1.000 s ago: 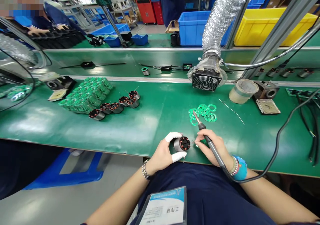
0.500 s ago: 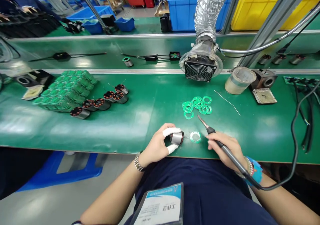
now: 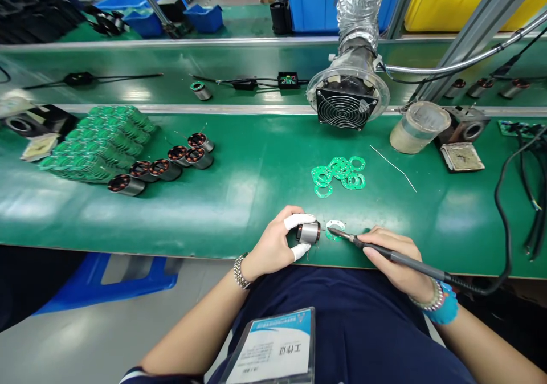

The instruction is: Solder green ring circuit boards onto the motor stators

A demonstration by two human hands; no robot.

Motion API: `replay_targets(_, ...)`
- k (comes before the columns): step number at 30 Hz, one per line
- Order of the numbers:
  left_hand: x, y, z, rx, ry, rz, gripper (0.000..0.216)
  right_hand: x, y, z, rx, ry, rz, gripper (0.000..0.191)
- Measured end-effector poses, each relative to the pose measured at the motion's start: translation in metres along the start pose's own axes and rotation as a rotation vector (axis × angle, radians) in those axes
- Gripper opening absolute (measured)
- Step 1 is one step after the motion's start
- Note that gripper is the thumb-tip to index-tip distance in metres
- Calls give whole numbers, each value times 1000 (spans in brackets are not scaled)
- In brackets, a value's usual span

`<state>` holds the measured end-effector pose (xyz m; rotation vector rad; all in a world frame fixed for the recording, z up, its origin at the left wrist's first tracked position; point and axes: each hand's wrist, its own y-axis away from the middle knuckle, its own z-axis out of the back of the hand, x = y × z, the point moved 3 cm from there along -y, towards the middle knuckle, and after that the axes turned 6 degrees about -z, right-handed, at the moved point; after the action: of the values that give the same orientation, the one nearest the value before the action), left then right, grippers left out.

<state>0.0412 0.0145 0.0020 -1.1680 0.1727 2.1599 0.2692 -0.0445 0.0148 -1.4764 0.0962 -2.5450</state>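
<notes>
My left hand [image 3: 273, 244], with white finger cots on thumb and forefinger, pinches a small grey motor stator [image 3: 308, 233] lying on its side near the front edge of the green bench. My right hand [image 3: 393, 258] grips a black soldering iron [image 3: 384, 252] laid nearly flat, its tip touching a green ring-shaped circuit board [image 3: 334, 228] that lies just right of the stator. A loose heap of the same green ring boards [image 3: 339, 174] sits a little further back.
Several stators [image 3: 171, 164] and a pile of green boards [image 3: 98, 144] lie at the left. A fume extractor fan [image 3: 347, 100] on a foil duct stands behind, with a solder roll [image 3: 419, 126], an iron stand [image 3: 464, 130] and a sponge tray [image 3: 461, 157] to its right. Black cables [image 3: 530, 201] hang at far right.
My right hand has lowered the soldering iron from a raised tilt to nearly flat, bringing its tip onto the ring board. My left hand still holds the stator. The camera tipped down slightly.
</notes>
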Motion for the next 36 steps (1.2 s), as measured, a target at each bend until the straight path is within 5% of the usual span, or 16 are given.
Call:
replay_targets(22,2,1,-1,-19,-9,-10,43,2,-2,-2,56,-31,35,17)
replay_targets(36,0,0,-1,-18,5,-6,41,-2,2,1,-65,0,33,19)
